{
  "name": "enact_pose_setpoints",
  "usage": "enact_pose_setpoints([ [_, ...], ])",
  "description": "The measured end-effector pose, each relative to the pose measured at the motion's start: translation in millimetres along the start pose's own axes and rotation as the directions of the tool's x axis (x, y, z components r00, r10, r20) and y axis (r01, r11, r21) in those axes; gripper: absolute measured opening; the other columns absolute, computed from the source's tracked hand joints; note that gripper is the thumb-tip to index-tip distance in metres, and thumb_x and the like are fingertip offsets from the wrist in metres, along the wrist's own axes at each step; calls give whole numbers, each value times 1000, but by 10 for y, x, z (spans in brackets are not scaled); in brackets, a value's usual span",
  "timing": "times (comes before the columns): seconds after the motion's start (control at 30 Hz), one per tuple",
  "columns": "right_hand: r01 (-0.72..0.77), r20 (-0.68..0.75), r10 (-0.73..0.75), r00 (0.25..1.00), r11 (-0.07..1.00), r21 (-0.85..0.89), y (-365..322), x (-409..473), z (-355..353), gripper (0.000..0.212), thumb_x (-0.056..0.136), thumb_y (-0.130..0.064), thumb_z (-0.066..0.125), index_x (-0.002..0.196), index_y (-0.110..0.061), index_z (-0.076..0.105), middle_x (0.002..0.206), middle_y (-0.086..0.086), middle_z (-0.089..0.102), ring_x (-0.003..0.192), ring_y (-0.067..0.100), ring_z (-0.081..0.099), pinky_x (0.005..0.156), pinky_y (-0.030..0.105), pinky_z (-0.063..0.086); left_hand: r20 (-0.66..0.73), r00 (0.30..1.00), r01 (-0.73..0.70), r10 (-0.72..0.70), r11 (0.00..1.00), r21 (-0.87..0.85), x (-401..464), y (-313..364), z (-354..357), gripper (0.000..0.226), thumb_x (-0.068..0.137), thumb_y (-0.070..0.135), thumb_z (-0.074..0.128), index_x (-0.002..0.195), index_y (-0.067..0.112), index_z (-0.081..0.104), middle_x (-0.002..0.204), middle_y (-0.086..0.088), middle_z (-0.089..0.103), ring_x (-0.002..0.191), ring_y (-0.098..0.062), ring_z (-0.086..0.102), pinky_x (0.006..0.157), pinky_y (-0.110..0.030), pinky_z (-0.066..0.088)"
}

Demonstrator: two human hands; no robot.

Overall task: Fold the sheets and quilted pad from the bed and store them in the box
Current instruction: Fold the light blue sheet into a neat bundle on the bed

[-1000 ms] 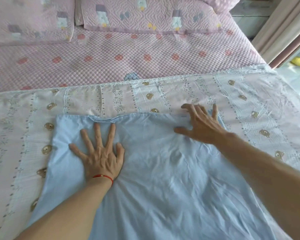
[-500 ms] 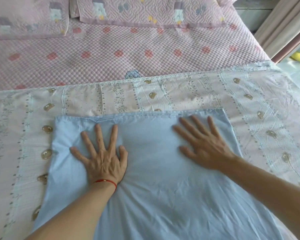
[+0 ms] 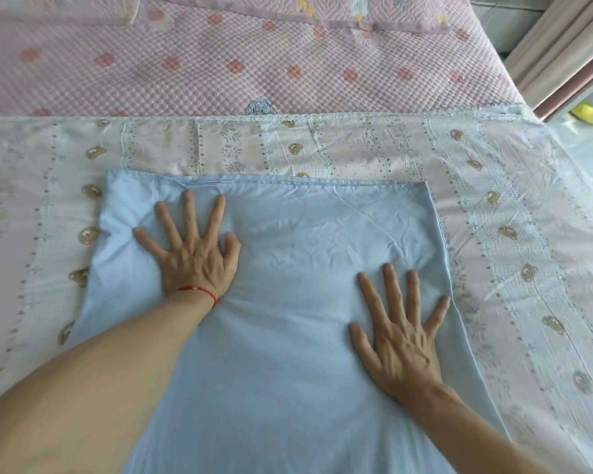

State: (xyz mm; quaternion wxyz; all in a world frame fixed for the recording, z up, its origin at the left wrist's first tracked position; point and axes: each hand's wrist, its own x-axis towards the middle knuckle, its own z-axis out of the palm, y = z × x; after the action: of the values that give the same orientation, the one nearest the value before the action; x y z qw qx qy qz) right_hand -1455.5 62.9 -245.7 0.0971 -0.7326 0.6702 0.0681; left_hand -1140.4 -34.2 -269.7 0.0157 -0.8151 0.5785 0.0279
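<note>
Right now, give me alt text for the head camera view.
Both hands, left hand and right hand, press flat on a pale blue folded sheet, which lies over a bear-patterned white sheet on a pink quilted pad.

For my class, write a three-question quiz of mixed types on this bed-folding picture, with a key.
1. True or false: both hands lie flat, fingers spread, on the light blue sheet.
2. Which wrist wears the red string bracelet? A) left B) right
3. Fill in: the blue sheet lies on top of a ____-print sheet.

Key:
1. True: the left hand and right hand both press it.
2. A
3. bear
</note>
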Motion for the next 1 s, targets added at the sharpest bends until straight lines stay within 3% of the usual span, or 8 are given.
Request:
enact_pose_setpoints([
  [0.17,-1,-11,1,1000,1000,5,113,46,77,76,93,-69,21,161,-46,-2,172,-4,-10,158,32,-12,113,78,-8,221,975,-15,35,996,-94,156,-30,-162,69,94,64,21,155,53,-8,170,4,-14,154,-38,-15,114,-74,-6],
  [0.33,0,23,0,1000,1000,16,115,69,85,79,88,-74,8,160,-46,-8,171,-5,-16,157,32,-15,110,81,-6,121,984,-56,134,864,-500,-848,-514,-851,52,97,31,50,147,17,52,160,-10,37,146,-32,36,118,-35,23],
  [0.47,-96,166,81,983,992,81,-124,-258,-314,83,88,-80,8,161,-43,-5,171,-10,-11,157,33,-16,108,84,-3,142,980,-88,141,941,-328,-2848,-1046,-899,58,86,45,43,140,30,57,164,0,34,156,-25,17,123,-58,16],
  [0.6,-134,73,123,990,978,158,-202,-1971,-465,70,96,-71,23,160,-44,10,172,-9,4,158,30,-9,111,79,-4,138,989,-43,58,993,-107,-4691,-1374,-816,77,73,58,43,148,43,41,164,-9,32,147,-42,34,102,-79,24],
  [0.73,-180,139,171,975,982,52,218,-3349,104,71,95,-68,11,161,-45,-4,171,-14,-6,158,21,-10,117,74,4,288,955,-53,67,997,-57,-5006,-1614,-407,62,97,69,16,153,45,29,164,-10,31,146,-44,34,104,-82,18],
  [0.87,-123,158,105,982,986,110,440,-3309,334,67,100,-64,11,158,-46,-17,168,-17,-22,155,16,-23,118,70,-11,356,934,-4,34,996,-84,-4873,-1622,-240,66,88,69,8,149,63,-15,170,6,-13,157,-32,-7,111,-78,-4],
  [0.93,-87,125,70,990,987,132,477,-3408,265,65,105,-58,22,162,-42,-4,171,-14,-9,158,17,-13,120,67,-9,364,927,-36,89,988,-150,-4869,-1738,-332,65,88,69,10,151,63,-6,168,12,-16,157,-24,-10,114,-72,-4],
  [1.0,-126,58,116,992,970,209,585,-3701,136,59,106,-50,33,161,-36,18,170,-9,15,158,20,7,121,63,5,307,942,-69,133,975,-212,-4882,-1910,-527,64,93,58,26,155,45,31,168,4,20,154,-26,21,113,-69,18],
])
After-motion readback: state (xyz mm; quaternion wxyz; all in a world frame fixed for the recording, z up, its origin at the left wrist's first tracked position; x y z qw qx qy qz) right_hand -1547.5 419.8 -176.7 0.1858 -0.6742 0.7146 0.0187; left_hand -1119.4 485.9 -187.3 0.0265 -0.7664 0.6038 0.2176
